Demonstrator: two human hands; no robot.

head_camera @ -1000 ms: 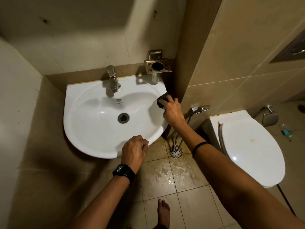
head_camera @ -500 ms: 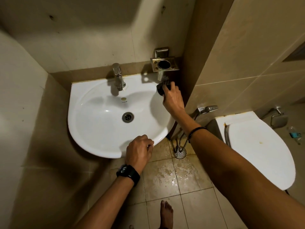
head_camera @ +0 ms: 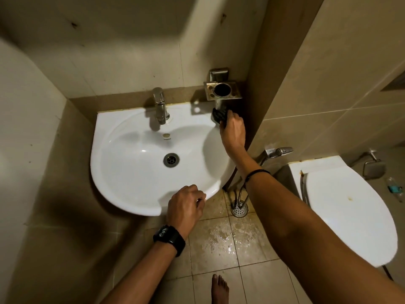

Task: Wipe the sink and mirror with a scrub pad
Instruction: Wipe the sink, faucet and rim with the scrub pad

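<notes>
two hands were at work on the sink [head_camera: 122, 185], each placed for a reason. the right hand [head_camera: 233, 130] was reached to the back right corner of the rim, its grip clamped on the dark scrub pad [head_camera: 218, 115], which was pressed flat against the white ceramic just below the metal holder [head_camera: 222, 90]. the left hand [head_camera: 184, 206] was curled shut over the front rim, probably so that the body was steadied during the reach (nothing else was held in it). little room was left at that corner: the holder hung close above and the tiled wall [head_camera: 258, 84] stood just beside the knuckles. open room lay leftward, toward the tap [head_camera: 161, 106] and the bowl. no mirror was shown.
</notes>
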